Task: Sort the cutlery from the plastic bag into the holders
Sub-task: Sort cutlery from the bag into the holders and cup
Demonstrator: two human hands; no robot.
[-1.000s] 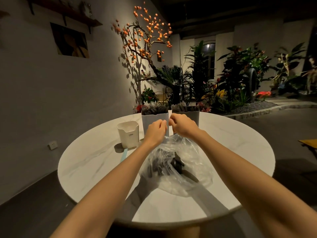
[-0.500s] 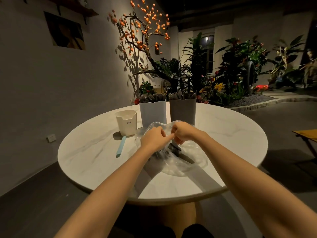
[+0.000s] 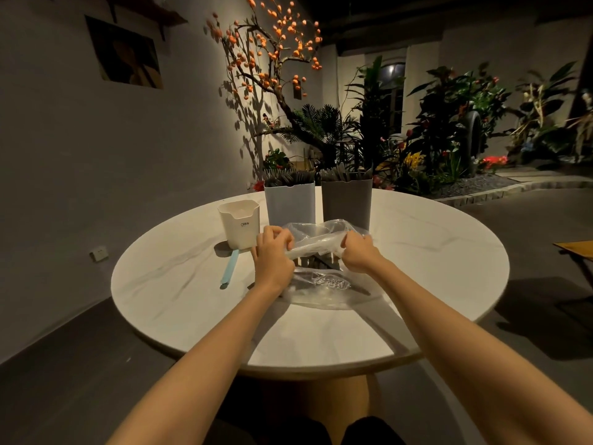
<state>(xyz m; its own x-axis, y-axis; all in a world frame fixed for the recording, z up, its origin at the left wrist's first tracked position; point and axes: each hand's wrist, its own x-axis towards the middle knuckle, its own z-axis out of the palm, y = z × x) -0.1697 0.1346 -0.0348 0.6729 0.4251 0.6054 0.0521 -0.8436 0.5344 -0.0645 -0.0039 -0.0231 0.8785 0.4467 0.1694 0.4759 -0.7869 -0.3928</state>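
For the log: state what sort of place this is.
Probably a restaurant or café with an indoor garden, dimly lit. A round marble table carries holders packed with cutlery; behind it stand a tree with orange fruit and a bed of plants.

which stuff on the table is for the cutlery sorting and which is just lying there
For the job: bag, cutlery inside it, white holder, grey holder, left hand, right hand.

Lying about: cream cup, blue stick, plants.
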